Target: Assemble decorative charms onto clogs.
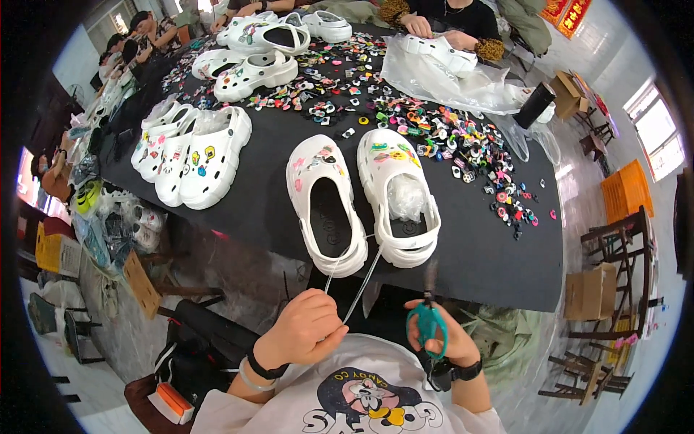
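Note:
Two white clogs with colourful charms stand side by side at the near table edge: a left clog (343, 210) and a right clog (372, 170). Crumpled clear plastic (407, 197) fills the right one. A thin pale string (366, 281) runs from their heels down to my left hand (307, 329), which is closed on it. Off to the right, my right hand (457, 340) grips teal-handled scissors (428, 327) just short of the table edge, blades pointing away from me and smeared by motion. The blades are apart from the string.
More white clogs (210, 155) stand at the left and a charm-covered clog (256, 76) farther back. Loose charms (463, 141) spread over the black table (253, 231). A black cylinder (535, 105) and plastic bags (448, 83) lie far right. Across the table, another person's hands (441, 36) hold a clog.

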A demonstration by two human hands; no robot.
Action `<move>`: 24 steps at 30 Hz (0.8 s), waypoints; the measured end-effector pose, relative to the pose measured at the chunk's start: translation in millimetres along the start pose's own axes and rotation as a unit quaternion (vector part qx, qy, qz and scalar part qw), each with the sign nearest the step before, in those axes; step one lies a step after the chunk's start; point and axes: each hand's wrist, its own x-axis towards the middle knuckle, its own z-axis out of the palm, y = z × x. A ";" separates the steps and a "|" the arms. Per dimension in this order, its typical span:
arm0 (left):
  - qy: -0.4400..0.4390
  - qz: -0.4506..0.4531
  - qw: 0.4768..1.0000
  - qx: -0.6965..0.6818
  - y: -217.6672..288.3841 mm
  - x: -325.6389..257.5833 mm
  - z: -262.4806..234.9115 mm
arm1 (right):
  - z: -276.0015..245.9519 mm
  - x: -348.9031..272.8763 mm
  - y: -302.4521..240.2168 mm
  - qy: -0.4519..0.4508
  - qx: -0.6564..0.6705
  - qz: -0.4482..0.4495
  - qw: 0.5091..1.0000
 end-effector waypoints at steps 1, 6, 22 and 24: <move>0.000 -0.002 1.000 0.001 -1.2 -0.6 -0.4 | 1.0 6.0 2.1 -0.052 0.017 0.017 0.998; 0.016 -0.015 1.000 0.000 -5.9 -10.4 0.8 | 21.1 29.1 -1.1 -0.101 0.030 0.084 0.991; 0.012 -0.018 0.997 -0.068 -14.4 -19.6 2.8 | 21.7 44.6 -5.5 -0.067 0.016 0.077 0.995; 0.021 -0.009 0.996 -0.082 -14.4 -20.5 0.6 | 20.4 42.3 -5.9 -0.063 0.028 0.083 0.994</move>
